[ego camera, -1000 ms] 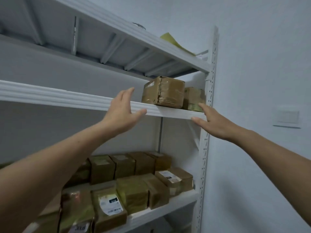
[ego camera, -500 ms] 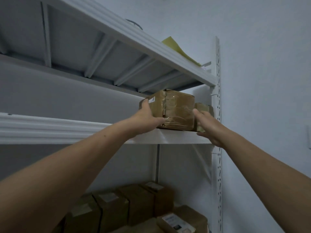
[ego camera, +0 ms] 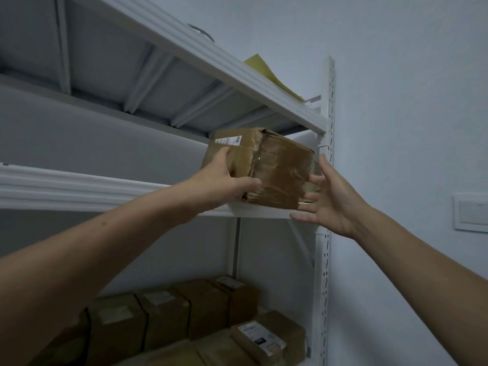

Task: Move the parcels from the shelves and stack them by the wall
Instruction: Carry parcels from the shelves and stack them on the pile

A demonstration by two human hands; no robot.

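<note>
Room: showing a pale grey wall (ego camera: 396, 75) beside a white metal shelf rack (ego camera: 327, 180).
Parcel: brown taped cardboard box (ego camera: 280, 170) sitting tilted at the right end of the white middle shelf board (ego camera: 79, 188).
Left hand (ego camera: 224, 180): gripping the box's near left corner, thumb lying across the front, fingers curling up the side.
Right hand (ego camera: 332, 199): hovering just beside the box's right side, fingers spreading wide and straight, holding nothing.
Down below: brown cardboard boxes (ego camera: 163, 320) standing in rows.

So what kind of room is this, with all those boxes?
Probably a storeroom for parcels: white metal shelving stands against a bare wall, labelled brown parcels sit in rows lower down, and the left hand grips a taped parcel higher up.
</note>
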